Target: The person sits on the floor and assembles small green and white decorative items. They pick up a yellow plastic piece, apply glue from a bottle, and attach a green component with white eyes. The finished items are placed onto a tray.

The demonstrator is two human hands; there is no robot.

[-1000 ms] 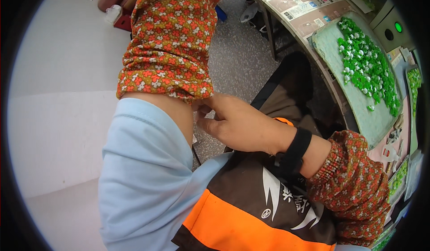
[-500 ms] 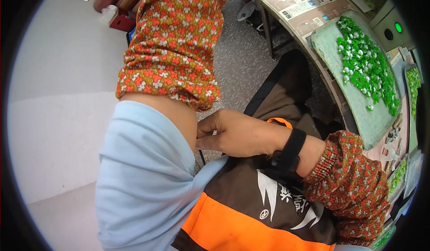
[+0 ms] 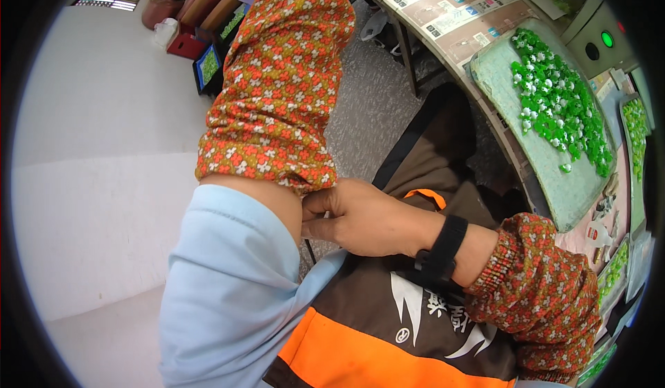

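Observation:
My left arm is raised toward the upper edge, with a floral oversleeve (image 3: pixel 277 90) over the forearm and a light blue sleeve (image 3: pixel 228 277) above the elbow. A band of bare skin shows between the two. My left hand lies beyond the picture's edge. At the inside of that elbow, just below the oversleeve's hem, is my right hand (image 3: pixel 364 218). Its thumb and fingers are bent together, and the fingertips pass behind the left arm, so what they grip is hidden. A black strap (image 3: pixel 443 249) circles my right wrist, and another floral oversleeve (image 3: pixel 537 284) covers that forearm.
Right of me stands a table (image 3: pixel 443 14) bearing a pale green tray (image 3: pixel 488 76) heaped with small green-and-white pieces (image 3: pixel 557 97). A device with a green light (image 3: pixel 607 39) stands behind it. A small bottle (image 3: pixel 597 234) is beside the tray. Far left are a white wall (image 3: pixel 104 228) and a red box (image 3: pixel 185 43).
The whole view has shifted a little. My left arm appears lower and further right, and a purple thing now shows at the top. My right hand stays at the left elbow.

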